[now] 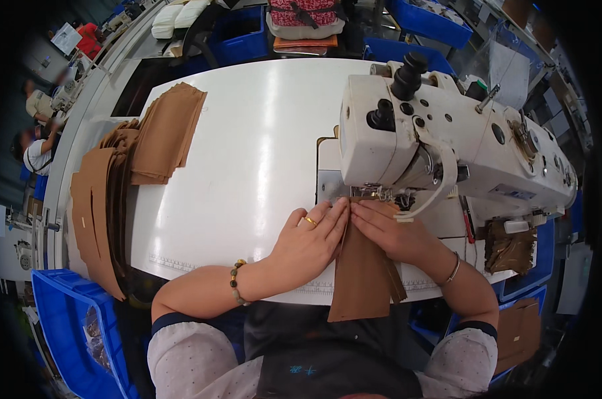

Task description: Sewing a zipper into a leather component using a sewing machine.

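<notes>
I see both forearms reach in from the lower edge and converge. My left hand [309,241] lies flat, palm down, fingers extended; my right hand [389,231] mirrors it, fingertips nearly touching.

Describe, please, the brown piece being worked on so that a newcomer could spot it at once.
Start at the white sewing machine on the white table. Just under its needle end, both hands press down a narrow brown strip that hangs over the table's near edge. Unlike the brown stacks at the table's far left, it is single and lies between the hands.
</notes>
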The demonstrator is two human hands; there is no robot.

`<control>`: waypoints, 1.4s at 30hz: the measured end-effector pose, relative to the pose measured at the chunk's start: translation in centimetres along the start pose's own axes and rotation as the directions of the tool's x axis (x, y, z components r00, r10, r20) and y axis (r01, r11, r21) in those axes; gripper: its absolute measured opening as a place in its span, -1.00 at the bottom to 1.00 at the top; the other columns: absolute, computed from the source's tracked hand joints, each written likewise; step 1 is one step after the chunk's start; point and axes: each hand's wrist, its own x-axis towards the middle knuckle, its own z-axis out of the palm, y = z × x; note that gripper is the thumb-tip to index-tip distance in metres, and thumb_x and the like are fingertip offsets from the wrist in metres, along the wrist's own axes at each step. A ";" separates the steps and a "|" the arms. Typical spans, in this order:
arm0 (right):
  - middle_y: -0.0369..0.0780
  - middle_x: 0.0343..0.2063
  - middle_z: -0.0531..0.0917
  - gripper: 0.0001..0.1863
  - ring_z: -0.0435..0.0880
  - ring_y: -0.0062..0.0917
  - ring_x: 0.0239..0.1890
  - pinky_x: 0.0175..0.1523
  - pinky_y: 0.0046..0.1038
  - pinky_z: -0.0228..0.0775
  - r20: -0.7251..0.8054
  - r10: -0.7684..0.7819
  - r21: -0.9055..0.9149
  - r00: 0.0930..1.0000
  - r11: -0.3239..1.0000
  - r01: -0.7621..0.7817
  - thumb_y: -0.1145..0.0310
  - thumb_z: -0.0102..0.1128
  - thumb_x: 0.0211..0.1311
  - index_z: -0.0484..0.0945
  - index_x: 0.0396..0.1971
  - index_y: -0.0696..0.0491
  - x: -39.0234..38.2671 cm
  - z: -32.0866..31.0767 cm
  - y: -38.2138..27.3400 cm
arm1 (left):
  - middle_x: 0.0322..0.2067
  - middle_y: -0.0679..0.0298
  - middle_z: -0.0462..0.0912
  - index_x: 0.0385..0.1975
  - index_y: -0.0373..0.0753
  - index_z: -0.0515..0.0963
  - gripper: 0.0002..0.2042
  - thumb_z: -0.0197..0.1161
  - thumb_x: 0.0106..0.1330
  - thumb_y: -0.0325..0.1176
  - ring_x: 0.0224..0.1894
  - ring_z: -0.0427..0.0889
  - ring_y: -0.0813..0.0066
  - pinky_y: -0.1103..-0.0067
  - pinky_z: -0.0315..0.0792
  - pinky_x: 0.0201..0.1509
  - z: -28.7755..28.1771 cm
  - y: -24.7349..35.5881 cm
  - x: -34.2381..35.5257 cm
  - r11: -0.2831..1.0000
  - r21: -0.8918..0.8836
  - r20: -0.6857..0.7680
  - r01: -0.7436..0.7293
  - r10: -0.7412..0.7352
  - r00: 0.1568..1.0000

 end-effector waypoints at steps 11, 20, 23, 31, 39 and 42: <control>-0.16 0.05 0.67 -0.60 0.70 -0.38 0.02 0.05 -0.38 0.62 -0.126 -0.040 -0.150 0.991 0.988 0.021 0.49 0.24 0.08 0.64 -0.01 0.16 0.3 -0.3 -0.7 | 0.36 0.17 0.41 0.25 -0.30 0.47 -0.39 0.38 0.19 -0.22 0.27 0.44 0.16 0.28 0.38 0.14 0.1 0.0 0.0 0.999 -0.040 0.050 0.027 -0.025 0.998; -0.20 0.07 0.69 -0.60 0.74 -0.38 0.01 0.05 -0.38 0.61 -0.064 0.087 -0.146 0.994 0.985 -0.096 0.47 0.22 0.10 0.67 0.00 0.13 0.0 -0.1 -0.8 | 0.32 0.22 0.45 0.24 -0.25 0.48 -0.36 0.42 0.18 -0.06 0.27 0.42 0.13 0.24 0.35 0.22 0.2 -0.5 0.9 0.996 -0.078 0.041 0.031 -0.028 0.999; -0.18 0.07 0.71 -0.59 0.73 -0.35 0.06 0.12 -0.30 0.59 0.002 0.149 -0.124 0.989 0.981 -0.147 0.48 0.20 0.13 0.67 0.03 0.09 -0.3 0.2 -0.3 | 0.28 0.23 0.48 0.25 -0.22 0.47 -0.36 0.42 0.19 -0.06 0.26 0.43 0.14 0.23 0.34 0.23 0.4 -0.8 1.5 0.996 -0.080 0.013 0.046 -0.045 0.999; -0.20 -0.01 0.74 -0.61 0.76 -0.33 0.00 0.14 -0.26 0.58 -0.121 0.249 0.025 0.961 0.968 -0.248 0.52 0.23 0.15 0.72 0.02 0.00 -0.2 1.6 0.9 | 0.23 0.21 0.50 0.25 -0.21 0.47 -0.38 0.40 0.22 -0.07 0.26 0.44 0.17 0.22 0.31 0.26 0.5 -1.6 2.4 0.993 -0.101 0.010 0.066 -0.065 0.998; -0.18 0.07 0.66 -0.55 0.67 -0.31 0.11 0.03 -0.28 0.63 -0.002 0.033 -0.110 0.999 0.993 -0.033 0.41 0.21 0.14 0.65 0.09 -0.04 0.2 -0.8 -0.4 | 0.11 0.09 0.64 0.07 -0.32 0.60 -0.56 0.33 0.16 -0.36 0.13 0.60 0.21 0.35 0.48 0.12 -0.8 3.0 -2.2 0.998 0.009 -0.019 -0.065 0.065 0.998; -0.10 0.07 0.64 -0.59 0.60 -0.27 0.21 0.23 -0.21 0.43 0.041 -0.045 -0.081 0.998 0.996 0.048 0.33 0.16 0.19 0.63 0.05 0.08 -0.8 -2.4 -3.0 | 0.14 -0.03 0.62 0.06 -0.39 0.61 -0.57 0.22 0.16 -0.42 0.14 0.61 0.17 0.43 0.53 0.09 -2.2 6.5 -6.2 0.994 -0.031 0.019 -0.105 0.106 0.994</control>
